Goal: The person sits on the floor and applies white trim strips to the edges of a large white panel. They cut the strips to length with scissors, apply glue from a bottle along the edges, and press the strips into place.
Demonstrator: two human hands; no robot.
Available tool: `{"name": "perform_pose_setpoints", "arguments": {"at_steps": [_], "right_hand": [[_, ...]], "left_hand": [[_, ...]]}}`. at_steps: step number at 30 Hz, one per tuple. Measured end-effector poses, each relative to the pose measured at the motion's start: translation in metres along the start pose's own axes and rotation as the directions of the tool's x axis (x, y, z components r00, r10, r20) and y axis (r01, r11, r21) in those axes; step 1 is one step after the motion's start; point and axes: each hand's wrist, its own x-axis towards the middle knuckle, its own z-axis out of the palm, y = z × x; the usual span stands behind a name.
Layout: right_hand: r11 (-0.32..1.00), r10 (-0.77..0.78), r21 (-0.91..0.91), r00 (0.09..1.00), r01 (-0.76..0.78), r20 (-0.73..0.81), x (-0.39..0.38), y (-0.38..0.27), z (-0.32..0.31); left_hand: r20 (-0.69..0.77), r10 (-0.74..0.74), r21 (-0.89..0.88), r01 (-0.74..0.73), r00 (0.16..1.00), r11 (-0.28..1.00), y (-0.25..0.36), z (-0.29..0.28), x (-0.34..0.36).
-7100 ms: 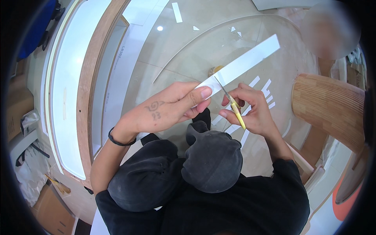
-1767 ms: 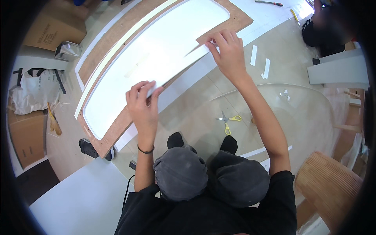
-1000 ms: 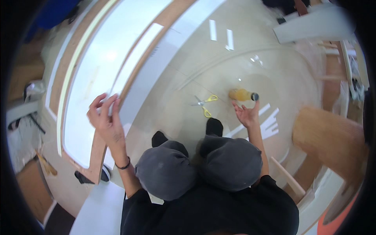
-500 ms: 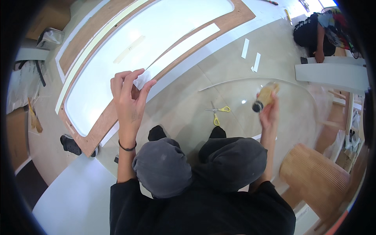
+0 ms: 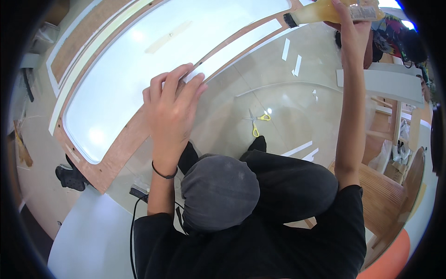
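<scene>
Floor: pale tiles are crossed by thin joint lines.
Curved panel: a white face is bordered by a brown wooden rim; the upper left of the view is filled by it.
White strip: it is laid lengthwise along the near side of the rim, its lower end covered in part by the fingers of the left hand.
Bottle: yellowish contents are seen through the wall; it is tipped sideways, its black cap turned left, just beside the strip's far end. Whether the rim is touched by the cap cannot be told.
Left hand: the fingers are bent and partly parted; whether the strip is pinched or only pressed cannot be told.
Right hand: it is closed around the bottle, which is held at arm's length.
Scissors: yellow-handled, they are left spread on the floor.
White offcuts: narrow pieces are scattered nearby.
</scene>
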Motion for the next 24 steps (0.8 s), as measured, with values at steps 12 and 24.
{"name": "perform_pose_setpoints", "arguments": {"at_steps": [12, 24], "right_hand": [[0.996, -0.084, -0.021, 0.992, 0.086, 0.099, 0.009, 0.019, 0.014], [0.993, 0.115, 0.005, 0.975, -0.118, 0.189, 0.035, 0.060, -0.007]], "left_hand": [[-0.010, 0.047, 0.002, -0.047, 0.999, 0.999, -0.002, 0.003, -0.007], [-0.028, 0.041, -0.005, -0.041, 0.999, 0.999, -0.007, 0.003, -0.008]]}}
